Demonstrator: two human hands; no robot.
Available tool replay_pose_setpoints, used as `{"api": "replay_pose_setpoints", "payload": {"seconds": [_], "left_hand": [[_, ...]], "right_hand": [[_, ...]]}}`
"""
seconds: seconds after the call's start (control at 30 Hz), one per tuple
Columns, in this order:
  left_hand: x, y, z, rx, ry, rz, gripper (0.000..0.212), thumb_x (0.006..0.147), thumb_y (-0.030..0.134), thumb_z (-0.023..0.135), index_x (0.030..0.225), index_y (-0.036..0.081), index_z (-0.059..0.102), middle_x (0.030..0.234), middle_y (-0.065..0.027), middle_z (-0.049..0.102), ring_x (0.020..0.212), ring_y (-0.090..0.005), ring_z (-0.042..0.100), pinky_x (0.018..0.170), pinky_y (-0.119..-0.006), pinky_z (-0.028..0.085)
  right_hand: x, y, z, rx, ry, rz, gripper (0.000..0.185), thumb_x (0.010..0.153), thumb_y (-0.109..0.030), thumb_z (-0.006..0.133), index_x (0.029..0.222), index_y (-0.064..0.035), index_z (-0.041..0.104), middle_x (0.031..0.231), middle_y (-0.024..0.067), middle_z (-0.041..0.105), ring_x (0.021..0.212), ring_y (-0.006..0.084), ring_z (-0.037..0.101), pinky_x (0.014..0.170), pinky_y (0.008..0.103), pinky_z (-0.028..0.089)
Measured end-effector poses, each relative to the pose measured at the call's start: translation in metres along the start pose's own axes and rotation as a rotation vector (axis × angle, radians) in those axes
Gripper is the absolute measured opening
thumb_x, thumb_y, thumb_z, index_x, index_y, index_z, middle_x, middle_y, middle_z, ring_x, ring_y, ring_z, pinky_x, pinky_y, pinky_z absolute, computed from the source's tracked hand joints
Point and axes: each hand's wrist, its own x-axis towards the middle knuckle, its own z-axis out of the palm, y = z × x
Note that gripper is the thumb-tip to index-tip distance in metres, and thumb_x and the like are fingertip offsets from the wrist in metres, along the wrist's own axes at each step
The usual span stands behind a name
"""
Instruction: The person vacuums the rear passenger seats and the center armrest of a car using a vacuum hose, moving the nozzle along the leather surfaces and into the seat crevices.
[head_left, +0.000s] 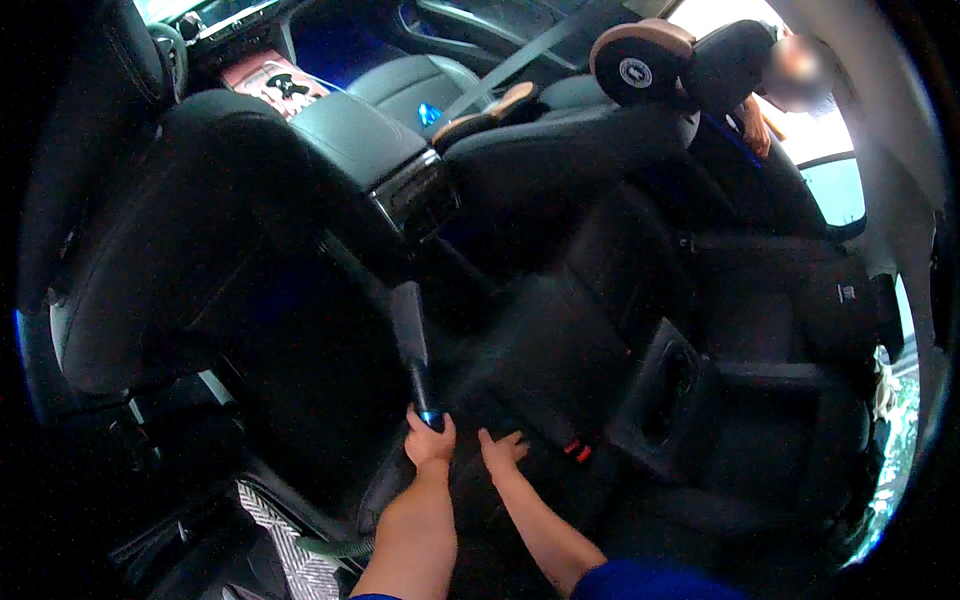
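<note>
My left hand is closed around the dark handle of a vacuum crevice nozzle. The nozzle's flat tip points away from me, towards the rear of the centre console. Lower left, a ribbed greenish hose passes behind my left forearm; where it joins the nozzle is hidden. My right hand, fingers apart and holding nothing, is over the black rear seat, left of a red seat-belt buckle. Whether it presses on the seat is too dark to tell.
A folded-down armrest with a cup holder juts from the rear backrest. The front seat's back rises at left. A headrest cushion tops the other front seat. At the far door, another person's hand shows. A patterned surface lies below the doorway.
</note>
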Motion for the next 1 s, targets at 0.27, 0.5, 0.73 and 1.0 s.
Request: {"api": "replay_pose_setpoints", "payload": {"seconds": [0.27, 0.5, 0.73, 1.0], "left_hand": [[0.014, -0.018, 0.006, 0.019, 0.106, 0.014, 0.074, 0.076, 0.042, 0.067, 0.134, 0.01, 0.035, 0.093, -0.0256, 0.065, 0.08, -0.0434, 0.064, 0.075, -0.05, 0.05], [-0.002, 0.008, 0.011, -0.007, 0.056, -0.005, 0.072, 0.077, 0.039, 0.067, 0.136, 0.012, 0.034, 0.091, -0.024, 0.066, 0.081, -0.0435, 0.063, 0.077, -0.05, 0.049], [0.01, -0.019, 0.004, 0.056, 0.037, -0.05, 0.076, 0.076, 0.046, 0.065, 0.135, 0.009, 0.034, 0.086, -0.0233, 0.066, 0.077, -0.0426, 0.064, 0.071, -0.05, 0.05], [0.007, -0.01, -0.004, -0.01, 0.066, 0.03, 0.072, 0.076, 0.039, 0.067, 0.133, 0.009, 0.034, 0.089, -0.0243, 0.066, 0.08, -0.0421, 0.064, 0.075, -0.048, 0.051]], "right_hand": [[-0.194, -0.256, -0.203, 0.858, -0.856, -1.309, 0.046, 0.089, -0.016, 0.066, 0.129, -0.0048, 0.046, 0.103, 0.0105, 0.058, 0.076, 0.0121, 0.062, 0.05, 0.0207, 0.049], [-0.19, -0.243, -0.345, 1.13, -2.323, -1.557, 0.034, 0.085, -0.018, 0.065, 0.117, -0.0125, 0.057, 0.097, 0.0041, 0.065, 0.067, 0.0167, 0.063, 0.049, 0.0294, 0.05], [-0.175, -0.262, -0.253, 1.201, -1.43, -1.06, 0.028, 0.089, -0.017, 0.063, 0.116, -0.0135, 0.06, 0.112, 0.0041, 0.056, 0.091, 0.016, 0.054, 0.064, 0.0279, 0.054], [-0.176, -0.248, -0.234, 1.342, -1.757, -1.093, 0.024, 0.095, -0.013, 0.053, 0.118, -0.0124, 0.057, 0.088, 0.0057, 0.062, 0.051, 0.0124, 0.047, 0.046, 0.0242, 0.04]]}}
